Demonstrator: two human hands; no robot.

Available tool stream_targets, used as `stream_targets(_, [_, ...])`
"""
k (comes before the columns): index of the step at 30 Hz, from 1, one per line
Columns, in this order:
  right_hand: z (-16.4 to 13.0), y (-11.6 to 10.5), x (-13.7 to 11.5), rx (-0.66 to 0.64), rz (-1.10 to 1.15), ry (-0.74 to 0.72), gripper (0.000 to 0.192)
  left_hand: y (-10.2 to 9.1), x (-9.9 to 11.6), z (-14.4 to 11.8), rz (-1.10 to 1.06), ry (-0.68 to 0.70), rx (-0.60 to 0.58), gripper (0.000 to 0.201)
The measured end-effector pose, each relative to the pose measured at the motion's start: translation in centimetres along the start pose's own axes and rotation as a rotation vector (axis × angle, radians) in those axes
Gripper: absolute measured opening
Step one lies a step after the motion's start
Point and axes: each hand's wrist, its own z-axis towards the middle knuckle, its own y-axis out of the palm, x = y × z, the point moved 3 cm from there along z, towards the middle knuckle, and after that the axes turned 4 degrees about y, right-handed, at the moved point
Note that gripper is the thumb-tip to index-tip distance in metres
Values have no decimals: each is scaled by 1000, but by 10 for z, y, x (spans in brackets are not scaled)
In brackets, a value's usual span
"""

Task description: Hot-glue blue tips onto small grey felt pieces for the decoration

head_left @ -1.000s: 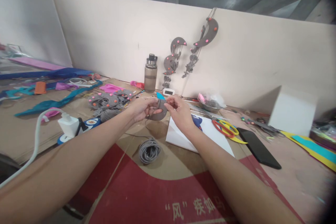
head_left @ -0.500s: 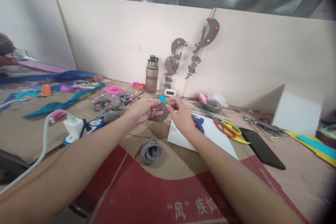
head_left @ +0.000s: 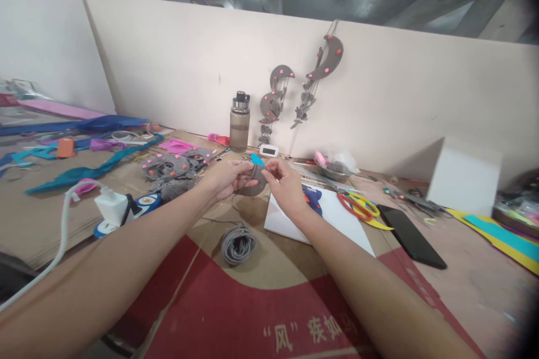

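1. Red-printed cardboard (head_left: 236, 308) lies nearest, under the forearms.
2. On it sits the grey cord coil (head_left: 238, 245), mostly wound, a strand running off it; plenty looks unused.
3. Just beyond, the left hand (head_left: 227, 178) grips the grey piece (head_left: 254, 186) between thumb and fingers. The right hand (head_left: 287, 179) has thumb and forefinger pressed together at its edge, apparently pinching it. A blue tip (head_left: 256, 159) shows above. No coloured dots show on this piece, so I judge it partway at best; details under the fingers are too small to tell.
4. Farther left, the dotted grey pile (head_left: 166, 165) carries pink and orange dots and seems further along.
5. Farthest, against the white panel (head_left: 168, 56), dotted hanging strings (head_left: 332, 59) look finished.
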Motion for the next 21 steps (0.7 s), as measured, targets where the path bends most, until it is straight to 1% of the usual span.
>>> stream_targets(3, [0,0,0,-1,7,6,12,-1,0,0,-23,8,3,18])
stream_targets(6, [0,0,0,-14,5,15,7,-3,-2,1,-27,13,-4,18])
stream_targets(10, [0,0,2,-16,1,29,6,-4,-3,3,-23,15,-9,18])
stream_targets(16, [-1,1,-1,8,61,26,16,-2,0,2,-39,6,-28,15])
stream_targets(21, [-1,-1,-4,9,47,51,12,0,0,-2,-60,22,-10,16])
